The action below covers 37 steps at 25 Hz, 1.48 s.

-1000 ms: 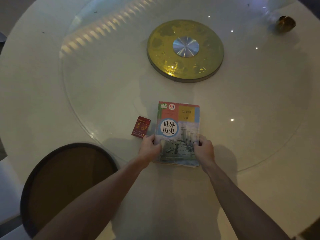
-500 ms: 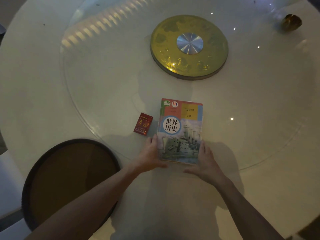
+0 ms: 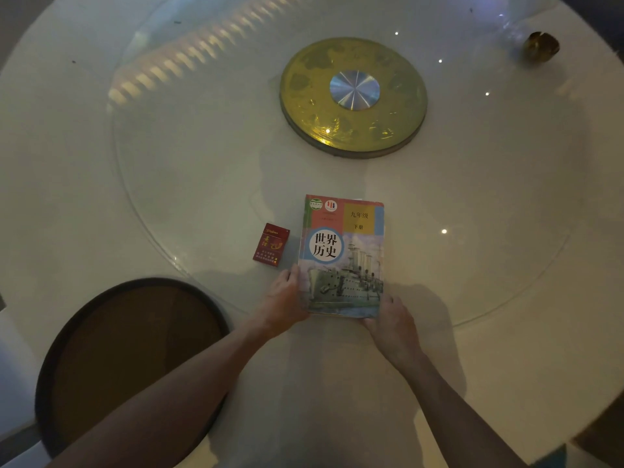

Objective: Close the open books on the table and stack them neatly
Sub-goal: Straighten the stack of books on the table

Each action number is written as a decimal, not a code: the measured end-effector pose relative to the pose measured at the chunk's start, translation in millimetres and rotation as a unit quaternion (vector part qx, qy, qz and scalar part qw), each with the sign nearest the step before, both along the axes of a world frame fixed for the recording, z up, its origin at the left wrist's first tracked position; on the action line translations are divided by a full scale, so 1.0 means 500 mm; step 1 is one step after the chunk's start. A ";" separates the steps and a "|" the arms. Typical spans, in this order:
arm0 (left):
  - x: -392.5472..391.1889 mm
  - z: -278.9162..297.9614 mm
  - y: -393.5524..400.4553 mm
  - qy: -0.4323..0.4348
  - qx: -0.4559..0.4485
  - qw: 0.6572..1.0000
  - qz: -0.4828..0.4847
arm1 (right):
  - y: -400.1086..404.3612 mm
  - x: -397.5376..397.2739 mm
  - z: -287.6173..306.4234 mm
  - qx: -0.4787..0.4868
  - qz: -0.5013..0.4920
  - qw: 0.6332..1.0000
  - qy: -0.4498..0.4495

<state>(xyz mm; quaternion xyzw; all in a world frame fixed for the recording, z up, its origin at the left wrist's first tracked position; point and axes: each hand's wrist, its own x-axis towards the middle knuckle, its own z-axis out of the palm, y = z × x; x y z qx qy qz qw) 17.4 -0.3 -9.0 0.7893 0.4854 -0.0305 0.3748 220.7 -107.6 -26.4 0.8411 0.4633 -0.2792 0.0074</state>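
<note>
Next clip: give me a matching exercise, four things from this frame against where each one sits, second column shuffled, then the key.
Things
1. history textbook
2. red packet
3. gold disc
4. dark round stool

Places
A. at the middle of the glass turntable
B. beside the table, below its near left edge
C. closed, cover up, between the left hand and right hand
D. flat on the glass just left of the book

Pairs: 1-C, 2-D, 3-A, 4-B
</note>
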 end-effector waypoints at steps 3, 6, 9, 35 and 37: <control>-0.011 -0.003 0.006 -0.011 -0.022 1.000 0.003 | 0.008 -0.004 0.020 -0.047 -0.003 0.999 0.011; -0.044 0.000 0.032 -0.023 -0.018 0.999 0.033 | 0.046 -0.009 0.065 0.004 -0.023 1.000 0.007; -0.080 -0.010 0.088 -0.057 0.037 0.982 0.173 | 0.123 -0.055 0.090 0.180 -0.057 0.973 0.133; -0.501 -0.053 -0.042 -0.039 0.011 0.919 0.391 | 0.154 -0.602 0.020 -0.165 -0.254 0.707 0.639; -0.518 -0.067 -0.057 -0.029 0.006 0.918 0.394 | 0.142 -0.618 0.012 -0.175 -0.251 0.717 0.627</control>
